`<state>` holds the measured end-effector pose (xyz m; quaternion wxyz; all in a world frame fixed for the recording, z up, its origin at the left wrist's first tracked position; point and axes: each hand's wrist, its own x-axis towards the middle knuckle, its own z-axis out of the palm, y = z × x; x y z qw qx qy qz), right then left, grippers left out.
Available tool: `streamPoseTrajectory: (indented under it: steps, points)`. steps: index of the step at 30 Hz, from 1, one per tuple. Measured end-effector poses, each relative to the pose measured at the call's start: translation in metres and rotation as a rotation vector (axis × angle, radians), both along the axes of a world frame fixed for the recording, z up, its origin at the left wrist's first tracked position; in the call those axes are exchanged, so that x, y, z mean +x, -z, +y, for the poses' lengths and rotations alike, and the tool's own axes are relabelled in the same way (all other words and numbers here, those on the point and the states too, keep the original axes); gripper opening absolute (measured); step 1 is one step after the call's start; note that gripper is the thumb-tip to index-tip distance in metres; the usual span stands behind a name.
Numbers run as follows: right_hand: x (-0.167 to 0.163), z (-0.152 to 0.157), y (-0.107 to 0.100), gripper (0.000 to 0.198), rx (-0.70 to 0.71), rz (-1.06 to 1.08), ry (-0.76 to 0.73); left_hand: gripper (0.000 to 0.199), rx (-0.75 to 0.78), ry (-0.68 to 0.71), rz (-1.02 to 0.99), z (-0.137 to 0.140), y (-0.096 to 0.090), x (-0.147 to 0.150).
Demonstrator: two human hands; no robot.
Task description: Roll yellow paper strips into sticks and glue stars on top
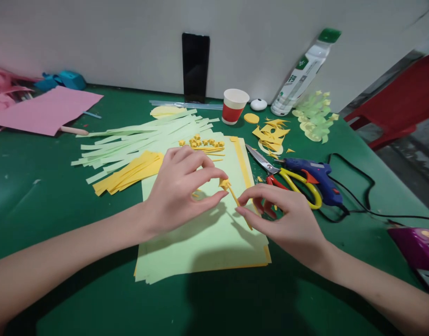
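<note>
My left hand (186,191) pinches a small yellow paper star (224,183) between thumb and forefinger. A thin yellow paper stick (234,196) runs from the star down to my right hand (282,212), whose thumb and forefinger are closed on it. Both hands are over a stack of pale green paper sheets (186,256) with yellow edges showing. Beyond my left hand lie several small yellow stars (197,141) and thin yellow sticks (210,150). Pale green paper strips (158,133) and yellow paper strips (130,172) spread to the left.
Scissors (266,163) and a blue glue gun (312,175) with a black cord lie at right. Behind stand a paper cup (232,109), a phone (195,67) and a leaning bottle (301,72). Pink paper (50,107) is at left, a green paper flower piece (314,119) at right.
</note>
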<state>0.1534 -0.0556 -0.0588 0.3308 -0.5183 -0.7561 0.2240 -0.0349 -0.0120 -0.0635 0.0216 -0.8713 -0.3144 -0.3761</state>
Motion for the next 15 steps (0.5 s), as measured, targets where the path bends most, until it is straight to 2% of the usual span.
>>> streamPoseTrajectory:
  steps: [3,7,9,10,11,13,15]
  points:
    - [0.0,0.001,-0.003,0.008,-0.022,-0.025,0.008,0.011,-0.03,-0.007,0.013,0.0,0.0,0.0]
    - [0.003,0.005,-0.007,0.009,-0.047,-0.042,0.037,0.038,-0.085,-0.021,-0.106,-0.006,-0.003,0.001]
    - [0.003,0.011,-0.007,0.01,-0.059,-0.071,0.049,0.027,-0.064,0.047,-0.152,-0.018,-0.003,0.003]
    - [0.001,0.015,-0.007,0.01,-0.066,-0.091,0.048,0.017,-0.054,0.172,-0.149,-0.026,-0.002,0.005]
    - [-0.002,0.02,-0.006,0.011,-0.074,-0.111,0.044,0.009,-0.021,0.381,-0.123,-0.035,0.001,0.008]
    - [-0.011,0.033,-0.003,0.01,-0.092,-0.15,0.023,0.007,-0.022,0.498,-0.069,-0.054,0.011,0.014]
    - [-0.025,0.046,0.003,0.01,-0.113,-0.186,-0.008,0.011,-0.12,0.588,-0.059,-0.07,0.024,0.021]
